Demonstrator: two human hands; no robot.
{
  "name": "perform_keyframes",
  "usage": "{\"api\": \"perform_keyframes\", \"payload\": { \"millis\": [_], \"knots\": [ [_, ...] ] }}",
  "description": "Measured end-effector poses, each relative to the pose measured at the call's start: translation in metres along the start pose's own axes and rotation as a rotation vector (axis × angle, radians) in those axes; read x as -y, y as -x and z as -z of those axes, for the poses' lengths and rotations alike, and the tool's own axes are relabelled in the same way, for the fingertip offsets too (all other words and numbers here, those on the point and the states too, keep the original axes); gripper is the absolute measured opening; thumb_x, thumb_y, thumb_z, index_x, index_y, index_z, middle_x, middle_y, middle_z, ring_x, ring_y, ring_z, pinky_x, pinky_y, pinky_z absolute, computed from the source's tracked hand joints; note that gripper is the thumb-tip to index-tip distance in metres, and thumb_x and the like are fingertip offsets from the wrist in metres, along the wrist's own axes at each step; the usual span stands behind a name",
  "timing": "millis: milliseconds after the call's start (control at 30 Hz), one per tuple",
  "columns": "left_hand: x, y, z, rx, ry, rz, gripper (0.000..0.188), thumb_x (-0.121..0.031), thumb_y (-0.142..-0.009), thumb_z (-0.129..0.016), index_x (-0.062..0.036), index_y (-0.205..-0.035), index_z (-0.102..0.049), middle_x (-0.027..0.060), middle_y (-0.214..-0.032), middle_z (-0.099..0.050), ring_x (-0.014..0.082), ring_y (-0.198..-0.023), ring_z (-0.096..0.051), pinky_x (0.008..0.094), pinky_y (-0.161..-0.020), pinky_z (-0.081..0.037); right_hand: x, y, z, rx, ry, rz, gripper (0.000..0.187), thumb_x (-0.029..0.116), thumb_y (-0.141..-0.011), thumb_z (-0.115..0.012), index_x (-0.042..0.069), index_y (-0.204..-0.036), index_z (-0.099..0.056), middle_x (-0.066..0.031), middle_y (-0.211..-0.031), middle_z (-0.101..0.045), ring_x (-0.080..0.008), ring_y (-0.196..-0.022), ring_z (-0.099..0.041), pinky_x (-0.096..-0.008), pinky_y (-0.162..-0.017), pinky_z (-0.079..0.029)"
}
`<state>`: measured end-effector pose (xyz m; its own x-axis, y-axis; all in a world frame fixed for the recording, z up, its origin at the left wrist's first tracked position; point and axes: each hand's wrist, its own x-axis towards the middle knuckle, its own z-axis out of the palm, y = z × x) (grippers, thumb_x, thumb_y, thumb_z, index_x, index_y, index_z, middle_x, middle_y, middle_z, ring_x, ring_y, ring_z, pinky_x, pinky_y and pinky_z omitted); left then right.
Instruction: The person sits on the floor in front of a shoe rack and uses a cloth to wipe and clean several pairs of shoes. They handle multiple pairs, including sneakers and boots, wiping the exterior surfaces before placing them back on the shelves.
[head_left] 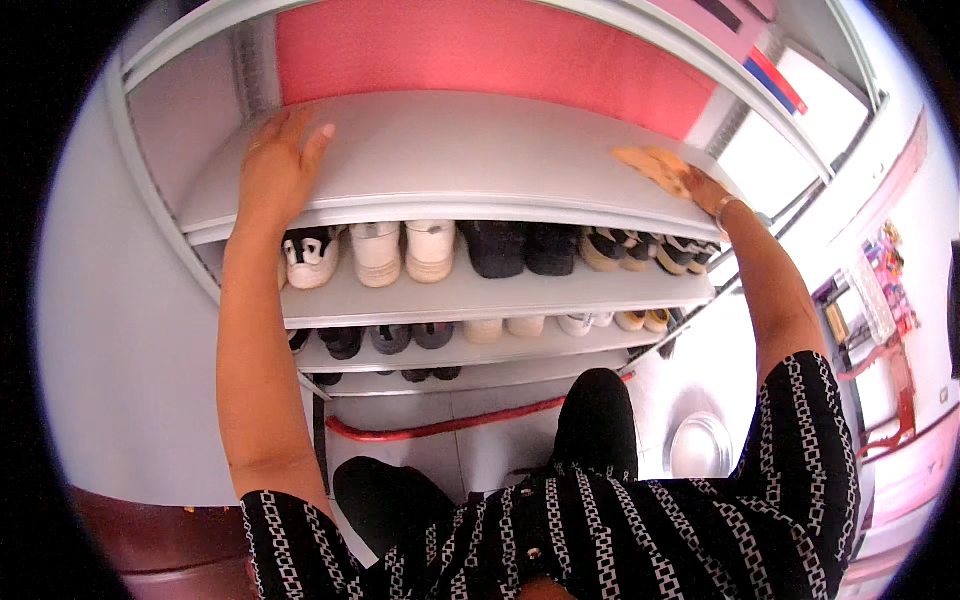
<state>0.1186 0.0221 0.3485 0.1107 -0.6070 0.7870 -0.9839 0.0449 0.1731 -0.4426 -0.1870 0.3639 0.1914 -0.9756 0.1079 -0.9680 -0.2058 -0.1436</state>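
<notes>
A wide grey shelf board (450, 150) lies before me in a metal rack, with a pink-red panel behind it. My left hand (275, 170) rests flat on the board's left end, its fingers stretched out and the thumb apart. At the right end my right hand (706, 190) presses an orange cloth (650, 165) onto the board. The fingers of that hand are partly blurred and hidden by the cloth. A band circles my right wrist.
Lower shelves hold several pairs of shoes, among them white sneakers (378, 255) and black shoes (495, 250). The rack's metal frame (150, 170) rises at the left. On the floor are a round metal basin (700, 447) and a red bar (440, 428).
</notes>
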Motion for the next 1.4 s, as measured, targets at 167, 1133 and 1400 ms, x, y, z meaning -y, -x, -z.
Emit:
{"api": "perform_keyframes", "payload": {
  "millis": [167,1133,1400],
  "knots": [
    [0.006,0.012,-0.007,-0.17,-0.14,-0.023,0.053,-0.046,-0.09,-0.044,-0.0034,-0.12,-0.054,0.0214,-0.123,-0.052,0.0366,-0.119,-0.045,0.0454,-0.102,-0.031,0.061,-0.086,-0.027,0.006,0.182,0.156,0.066,0.056,-0.086,-0.037,0.016,-0.139,-0.035,-0.0185,-0.138,-0.04,-0.0295,-0.128,-0.039,-0.0396,-0.105,-0.029],
    [0.026,0.006,0.001,-0.396,0.393,0.16,0.067,-0.061,-0.089,-0.033,-0.0085,-0.128,-0.049,0.0272,-0.136,-0.036,0.0392,-0.13,-0.028,0.0517,-0.107,-0.018,0.143,0.018,-0.005,-0.047,-0.118,0.229,0.051,0.038,-0.096,-0.033,0.006,-0.137,-0.038,-0.0135,-0.142,-0.036,-0.0243,-0.132,-0.033,-0.0317,-0.11,-0.021],
    [0.01,0.025,0.016,-0.284,0.15,0.216,0.067,-0.059,-0.091,-0.031,-0.006,-0.128,-0.049,0.0217,-0.135,-0.042,0.0379,-0.127,-0.035,0.0431,-0.107,-0.025,0.211,0.107,-0.037,-0.252,0.036,0.724,0.044,0.036,-0.095,-0.036,0.007,-0.126,-0.047,-0.0206,-0.126,-0.05,-0.0357,-0.115,-0.048,-0.0397,-0.098,-0.038]
  ]
}}
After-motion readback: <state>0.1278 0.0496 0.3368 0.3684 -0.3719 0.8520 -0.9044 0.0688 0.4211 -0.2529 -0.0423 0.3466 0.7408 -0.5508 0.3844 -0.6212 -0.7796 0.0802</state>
